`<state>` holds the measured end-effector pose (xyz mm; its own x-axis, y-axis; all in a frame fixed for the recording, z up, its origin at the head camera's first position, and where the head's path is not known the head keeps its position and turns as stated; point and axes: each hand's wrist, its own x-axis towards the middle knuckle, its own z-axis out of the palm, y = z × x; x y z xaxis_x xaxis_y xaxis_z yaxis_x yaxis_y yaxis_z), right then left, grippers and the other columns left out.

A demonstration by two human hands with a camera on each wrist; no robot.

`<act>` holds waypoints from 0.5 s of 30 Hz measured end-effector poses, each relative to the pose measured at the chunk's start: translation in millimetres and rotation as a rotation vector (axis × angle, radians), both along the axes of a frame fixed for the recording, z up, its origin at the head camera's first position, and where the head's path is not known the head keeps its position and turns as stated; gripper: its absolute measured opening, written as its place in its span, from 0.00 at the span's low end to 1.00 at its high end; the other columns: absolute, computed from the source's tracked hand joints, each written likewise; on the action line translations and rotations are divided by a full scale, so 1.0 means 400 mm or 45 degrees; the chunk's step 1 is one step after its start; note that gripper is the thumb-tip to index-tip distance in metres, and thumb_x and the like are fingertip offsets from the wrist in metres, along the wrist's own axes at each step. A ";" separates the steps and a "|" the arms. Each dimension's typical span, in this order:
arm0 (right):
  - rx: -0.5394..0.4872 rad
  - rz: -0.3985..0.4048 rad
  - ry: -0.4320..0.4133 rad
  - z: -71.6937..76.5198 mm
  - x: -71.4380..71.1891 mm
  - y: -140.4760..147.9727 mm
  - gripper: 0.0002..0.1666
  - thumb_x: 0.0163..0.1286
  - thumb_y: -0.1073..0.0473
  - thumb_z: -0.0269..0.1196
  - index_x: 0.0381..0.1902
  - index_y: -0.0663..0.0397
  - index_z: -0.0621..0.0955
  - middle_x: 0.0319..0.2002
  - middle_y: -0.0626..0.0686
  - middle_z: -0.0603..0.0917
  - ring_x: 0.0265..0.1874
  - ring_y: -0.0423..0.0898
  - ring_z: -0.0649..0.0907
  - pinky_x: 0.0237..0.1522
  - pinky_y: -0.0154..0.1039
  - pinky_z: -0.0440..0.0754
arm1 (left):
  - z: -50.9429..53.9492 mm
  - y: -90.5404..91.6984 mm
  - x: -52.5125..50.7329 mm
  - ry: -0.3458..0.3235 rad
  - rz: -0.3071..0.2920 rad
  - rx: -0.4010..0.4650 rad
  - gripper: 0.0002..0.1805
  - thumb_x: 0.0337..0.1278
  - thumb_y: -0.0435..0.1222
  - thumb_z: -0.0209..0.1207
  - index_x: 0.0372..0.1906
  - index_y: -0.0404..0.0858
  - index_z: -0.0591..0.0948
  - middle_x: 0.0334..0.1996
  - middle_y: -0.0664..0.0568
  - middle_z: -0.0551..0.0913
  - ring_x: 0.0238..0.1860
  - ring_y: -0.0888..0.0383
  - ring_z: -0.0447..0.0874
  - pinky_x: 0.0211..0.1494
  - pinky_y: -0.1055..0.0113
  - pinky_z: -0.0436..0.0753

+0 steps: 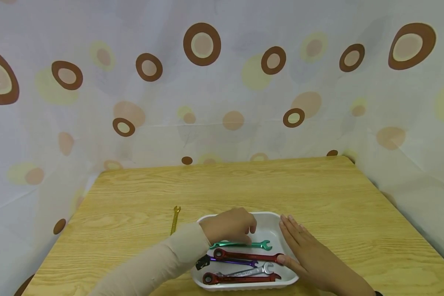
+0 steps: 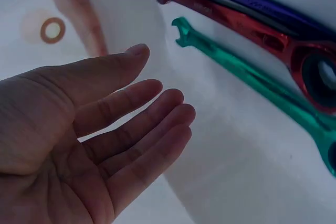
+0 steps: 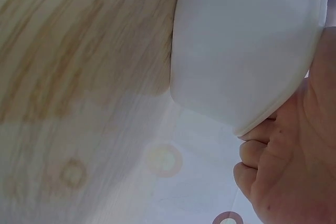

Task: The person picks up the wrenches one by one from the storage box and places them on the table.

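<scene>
A white cloth (image 1: 214, 142) printed with brown rings and pale spots hangs behind and beside the wood-grain table (image 1: 244, 185) in front of me. My left hand (image 1: 229, 225), in a cream sleeve (image 1: 186, 244), is over the white rounded plastic tray (image 1: 269, 226), its fingers loosely bent, thumb apart, holding nothing. Nearest to it in the tray lies a shiny green metal wrench (image 1: 257, 245); nearer my body are a dark red ratchet wrench (image 1: 251, 257), a purple metal wrench (image 1: 238, 261), a silver metal wrench (image 1: 254, 271) and a second red ratchet wrench (image 1: 244, 279). My right hand (image 1: 307, 250) rests against the tray's right rim, fingers extended, thumb reaching over the edge. A gold metal wrench (image 1: 175, 220) lies on the table left of the tray.
</scene>
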<state>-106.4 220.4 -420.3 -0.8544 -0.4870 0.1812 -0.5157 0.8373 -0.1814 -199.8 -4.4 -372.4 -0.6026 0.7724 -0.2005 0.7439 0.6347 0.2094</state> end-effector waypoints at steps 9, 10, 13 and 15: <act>-0.009 0.015 0.006 0.000 -0.003 0.002 0.44 0.72 0.37 0.50 0.72 0.63 0.59 0.74 0.59 0.56 0.73 0.56 0.56 0.66 0.21 0.28 | -0.069 0.026 0.005 0.122 -0.044 -0.131 0.08 0.45 0.39 0.72 0.27 0.45 0.82 0.25 0.62 0.79 0.25 0.67 0.73 0.32 0.76 0.73; -0.011 0.016 0.006 0.000 -0.003 0.002 0.44 0.72 0.37 0.50 0.72 0.63 0.59 0.74 0.59 0.56 0.73 0.56 0.56 0.66 0.21 0.28 | -0.075 0.027 0.007 0.159 -0.055 -0.136 0.08 0.45 0.38 0.71 0.25 0.45 0.80 0.22 0.62 0.78 0.24 0.67 0.71 0.30 0.76 0.72; -0.016 0.020 0.009 -0.001 -0.004 0.003 0.44 0.72 0.38 0.50 0.72 0.63 0.59 0.74 0.59 0.56 0.73 0.56 0.56 0.66 0.22 0.28 | -0.091 0.027 0.013 0.307 -0.108 -0.133 0.11 0.46 0.35 0.68 0.21 0.47 0.76 0.18 0.62 0.74 0.20 0.65 0.67 0.26 0.74 0.69; -0.013 0.022 0.015 -0.002 -0.004 0.004 0.44 0.72 0.38 0.51 0.72 0.63 0.59 0.74 0.59 0.55 0.73 0.56 0.55 0.66 0.22 0.29 | -0.096 0.028 0.017 0.376 -0.130 -0.130 0.12 0.48 0.34 0.66 0.21 0.46 0.74 0.17 0.61 0.73 0.19 0.65 0.66 0.25 0.73 0.69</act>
<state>-108.0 222.0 -421.1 -0.8437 -0.4996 0.1964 -0.5321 0.8266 -0.1833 -193.2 6.7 -410.8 -0.5668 0.8168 -0.1081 0.8238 0.5603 -0.0856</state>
